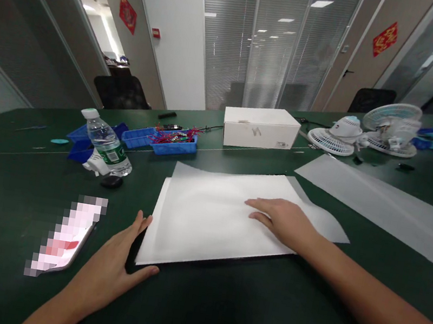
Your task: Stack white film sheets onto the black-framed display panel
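Fingers of the right hand (286, 222) rest slightly parted on overlapping white paper sheets (207, 221) at centre; the left hand (115, 260) spreads thumb and fingers wide at the sheets' left edge. A white rectangular box (258, 133) sits far; a clear plastic bottle (108, 140), far left.

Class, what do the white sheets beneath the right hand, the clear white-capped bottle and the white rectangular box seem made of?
White rectangular sheets: probably paper, matt; they look thin, with curving edges.
Clear white-capped bottle: likely plastic, glossy; its walls are see-through with bright highlights.
White rectangular box: seemingly cardboard, fairly matt; its panels are flat with crisp edges.
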